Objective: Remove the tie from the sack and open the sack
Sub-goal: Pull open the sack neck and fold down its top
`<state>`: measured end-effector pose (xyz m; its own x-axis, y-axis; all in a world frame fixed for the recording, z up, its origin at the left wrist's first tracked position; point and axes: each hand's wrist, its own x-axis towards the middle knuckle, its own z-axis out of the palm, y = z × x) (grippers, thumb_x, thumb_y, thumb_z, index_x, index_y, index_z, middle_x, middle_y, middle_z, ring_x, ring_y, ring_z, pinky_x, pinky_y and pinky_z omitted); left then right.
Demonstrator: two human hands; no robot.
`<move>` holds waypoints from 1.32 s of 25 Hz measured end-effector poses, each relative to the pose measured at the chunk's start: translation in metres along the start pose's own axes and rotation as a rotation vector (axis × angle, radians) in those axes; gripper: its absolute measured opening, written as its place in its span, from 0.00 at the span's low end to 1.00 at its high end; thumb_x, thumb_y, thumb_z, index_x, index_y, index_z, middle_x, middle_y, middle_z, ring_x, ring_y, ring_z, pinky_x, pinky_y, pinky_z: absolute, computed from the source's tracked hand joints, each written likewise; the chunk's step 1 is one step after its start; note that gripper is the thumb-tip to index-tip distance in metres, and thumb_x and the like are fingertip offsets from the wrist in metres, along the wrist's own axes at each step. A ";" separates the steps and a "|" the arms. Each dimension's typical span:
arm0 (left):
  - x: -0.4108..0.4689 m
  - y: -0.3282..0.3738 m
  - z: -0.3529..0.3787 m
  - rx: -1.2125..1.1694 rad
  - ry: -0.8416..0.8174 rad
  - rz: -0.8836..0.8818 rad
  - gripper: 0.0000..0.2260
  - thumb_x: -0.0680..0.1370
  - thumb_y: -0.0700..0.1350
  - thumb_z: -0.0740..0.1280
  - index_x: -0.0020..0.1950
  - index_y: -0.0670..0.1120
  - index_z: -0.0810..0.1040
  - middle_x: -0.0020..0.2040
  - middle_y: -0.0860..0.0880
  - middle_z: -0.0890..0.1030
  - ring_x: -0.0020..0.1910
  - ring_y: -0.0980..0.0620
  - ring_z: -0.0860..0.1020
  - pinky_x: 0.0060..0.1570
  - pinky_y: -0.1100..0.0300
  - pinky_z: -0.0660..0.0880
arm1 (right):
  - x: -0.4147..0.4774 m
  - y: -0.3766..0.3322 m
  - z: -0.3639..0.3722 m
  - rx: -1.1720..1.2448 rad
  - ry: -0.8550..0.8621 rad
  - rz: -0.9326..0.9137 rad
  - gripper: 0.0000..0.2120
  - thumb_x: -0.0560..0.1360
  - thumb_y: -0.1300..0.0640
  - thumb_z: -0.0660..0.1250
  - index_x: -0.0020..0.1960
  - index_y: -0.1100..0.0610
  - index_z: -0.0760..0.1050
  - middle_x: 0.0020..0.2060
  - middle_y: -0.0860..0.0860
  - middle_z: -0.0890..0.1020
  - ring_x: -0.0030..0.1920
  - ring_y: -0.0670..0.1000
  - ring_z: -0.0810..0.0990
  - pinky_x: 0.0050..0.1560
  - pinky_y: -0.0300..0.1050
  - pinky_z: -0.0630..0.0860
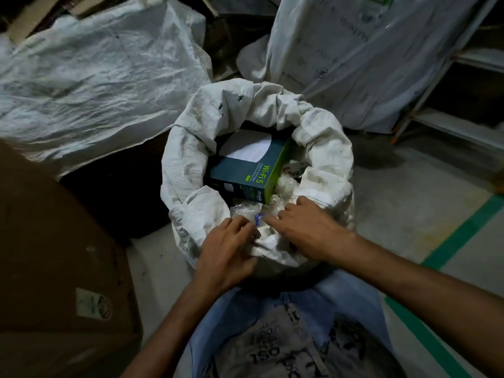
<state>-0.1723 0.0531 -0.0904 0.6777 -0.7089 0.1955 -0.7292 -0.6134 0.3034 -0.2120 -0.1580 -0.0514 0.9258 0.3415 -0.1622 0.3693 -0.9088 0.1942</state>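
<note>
Open sack [185, 148] standing on a grey concrete floor [409, 186], both hands working at its near rim.

A green line [463, 233] is running across the floor's right side. A brown cardboard carton [54, 255] is crowding the sack from the left, and two more white woven sacks are lying behind [95, 77] and leaning [354, 64] against metal shelving [463, 126]. The sack's mouth is gaping with its rim rolled down, showing a Wi-Fi 5 box [245, 175] and clear plastic wrapping [283, 186]. The left hand [226, 249] is curling its fingers [242, 227] into the rim fold. The right hand [302, 230] is lying over the rim with its thumb hidden, so I cannot tell its grip. A small blue scrap [257, 218] between the hands is too blurred to identify.
</note>
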 end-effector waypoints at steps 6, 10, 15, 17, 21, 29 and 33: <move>0.031 -0.031 -0.029 0.114 0.238 -0.613 0.32 0.71 0.62 0.71 0.72 0.53 0.73 0.78 0.44 0.62 0.75 0.41 0.65 0.65 0.43 0.66 | -0.011 -0.014 0.025 -0.081 0.360 0.007 0.06 0.71 0.64 0.63 0.41 0.53 0.72 0.34 0.53 0.76 0.30 0.55 0.76 0.24 0.46 0.66; 0.037 -0.077 -0.019 -0.433 0.107 -0.923 0.47 0.72 0.53 0.78 0.83 0.55 0.52 0.80 0.36 0.56 0.75 0.34 0.65 0.69 0.44 0.68 | -0.023 -0.025 0.021 0.029 0.067 -0.015 0.09 0.69 0.57 0.70 0.48 0.53 0.73 0.42 0.53 0.77 0.39 0.57 0.80 0.30 0.49 0.69; 0.032 -0.095 -0.008 -0.931 0.512 -0.830 0.36 0.75 0.34 0.73 0.81 0.50 0.65 0.74 0.44 0.73 0.69 0.45 0.76 0.69 0.47 0.75 | 0.016 -0.023 -0.040 0.264 0.071 0.113 0.28 0.74 0.29 0.59 0.59 0.49 0.78 0.60 0.50 0.77 0.55 0.57 0.81 0.48 0.50 0.74; 0.026 -0.107 -0.013 -1.305 0.630 -0.884 0.34 0.77 0.29 0.70 0.79 0.50 0.67 0.75 0.45 0.73 0.67 0.46 0.78 0.61 0.51 0.80 | 0.049 -0.032 -0.046 0.386 0.072 0.160 0.37 0.71 0.28 0.66 0.71 0.49 0.69 0.65 0.51 0.76 0.63 0.56 0.78 0.58 0.53 0.76; -0.006 -0.130 -0.010 -1.734 0.662 -0.832 0.29 0.81 0.31 0.64 0.80 0.49 0.66 0.73 0.42 0.75 0.61 0.45 0.81 0.51 0.52 0.84 | 0.119 -0.074 -0.035 0.603 -0.004 0.039 0.39 0.69 0.42 0.75 0.73 0.53 0.64 0.62 0.58 0.80 0.60 0.63 0.80 0.53 0.53 0.78; 0.025 -0.169 -0.068 -0.675 0.379 -0.869 0.36 0.70 0.60 0.79 0.71 0.52 0.66 0.70 0.46 0.68 0.65 0.49 0.73 0.64 0.54 0.73 | 0.120 -0.152 0.018 -0.041 0.565 -0.142 0.19 0.80 0.64 0.54 0.58 0.56 0.82 0.37 0.51 0.79 0.32 0.53 0.79 0.26 0.45 0.67; 0.062 -0.181 -0.058 -0.289 0.130 -0.752 0.32 0.75 0.59 0.73 0.73 0.48 0.66 0.67 0.40 0.77 0.63 0.38 0.78 0.59 0.48 0.75 | 0.108 -0.155 0.023 -0.097 0.588 -0.081 0.24 0.81 0.68 0.48 0.66 0.58 0.79 0.40 0.53 0.79 0.37 0.54 0.79 0.33 0.47 0.71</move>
<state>0.0073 0.1405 -0.0792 0.9947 -0.0864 -0.0555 -0.0333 -0.7825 0.6218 -0.1707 0.0139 -0.1210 0.7734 0.5094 0.3773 0.4209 -0.8577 0.2951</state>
